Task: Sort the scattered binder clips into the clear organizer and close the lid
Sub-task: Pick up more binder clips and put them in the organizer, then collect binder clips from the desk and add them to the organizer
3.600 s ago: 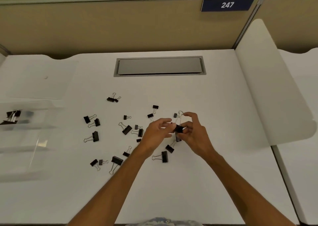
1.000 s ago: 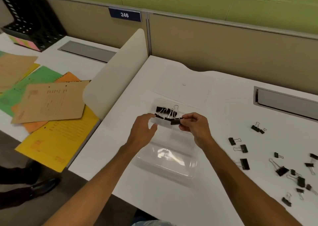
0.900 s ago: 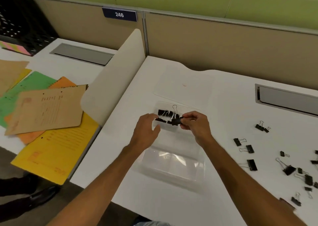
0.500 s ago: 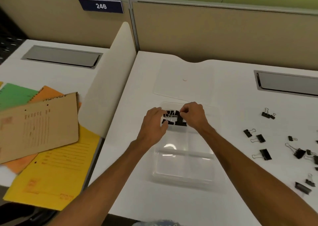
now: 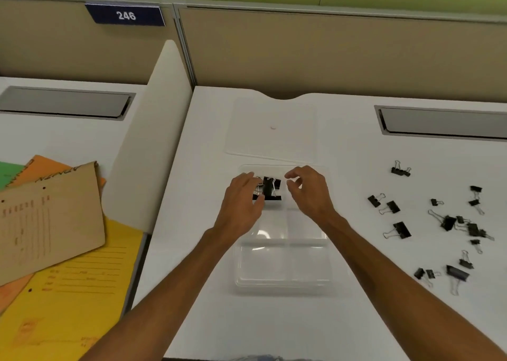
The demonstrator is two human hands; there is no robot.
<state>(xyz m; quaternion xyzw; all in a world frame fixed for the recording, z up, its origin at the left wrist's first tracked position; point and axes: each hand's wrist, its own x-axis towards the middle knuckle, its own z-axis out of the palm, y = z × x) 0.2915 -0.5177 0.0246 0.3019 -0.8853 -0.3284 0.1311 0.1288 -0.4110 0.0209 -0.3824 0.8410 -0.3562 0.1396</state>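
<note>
Organizer: the clear organizer (image 5: 282, 264) sits on the white desk (image 5: 208, 319), straight ahead between the two forearms, open at the top, with its inner walls splitting it into compartments.
Stored clips: a small pile of black stored clips (image 5: 270, 191) lies in the far-left compartment, right between the two hands; the other compartments look bare.
Left hand: the left hand (image 5: 241, 198) hangs over the far-left corner of the organizer with its fingers loosely bent. The thumb tip is against the left side of the pile. Whether it pinches a clip or only touches one I cannot tell.
Right hand: the right hand (image 5: 308, 193) hovers over the far-right compartment, just beside the pile. Its fingers are loosely curled with thumb and forefinger parted, and nothing sits between them.
Loose clips: the loose clips (image 5: 450, 223), in mixed sizes, are strewn on the desk well to the right of the right hand, apart from the organizer.
Lid: the clear lid (image 5: 271, 130) lies flat on the desk just beyond the organizer's far edge.
Hatch: a grey hatch (image 5: 444, 123) is set into the desk at the far right.
Divider: a pale divider (image 5: 153, 130) stands along the desk's left edge.
Folders: tan, yellow, orange and green folders (image 5: 55, 223) overlap on the neighbouring desk to the left.
Plate: a blue plate (image 5: 126, 16) reading 246 is on the back partition.
</note>
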